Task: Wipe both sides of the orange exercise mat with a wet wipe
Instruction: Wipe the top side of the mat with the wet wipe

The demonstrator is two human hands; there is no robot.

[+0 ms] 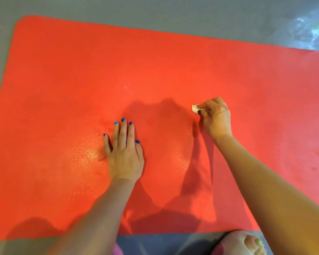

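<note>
— What do you see from up there, looking down over the person's head?

— The orange exercise mat (155, 70) lies flat on a grey floor (155, 13) and fills nearly the whole view, its far left corner rounded. The left hand (124, 153) is pressed palm-down on it, fingers straight and close together, thumb out to the side, holding nothing. The nails are painted blue.

— And the other hand?

— The right hand (216, 117) is further out and to the right, curled into a loose fist on the mat. A small crumpled white wet wipe (194, 108) pokes out at the fingertips, pinched between thumb and fingers and touching the surface.

— Anything else about the mat?

— Patches around the left hand glisten as if damp. Shadows of both arms fall between the hands. At the near edge a bare foot (247, 243) shows, with a strip of darker blue-grey mat (164, 243) beside it. Something shiny and blurred sits at the top right; I cannot tell what.
</note>
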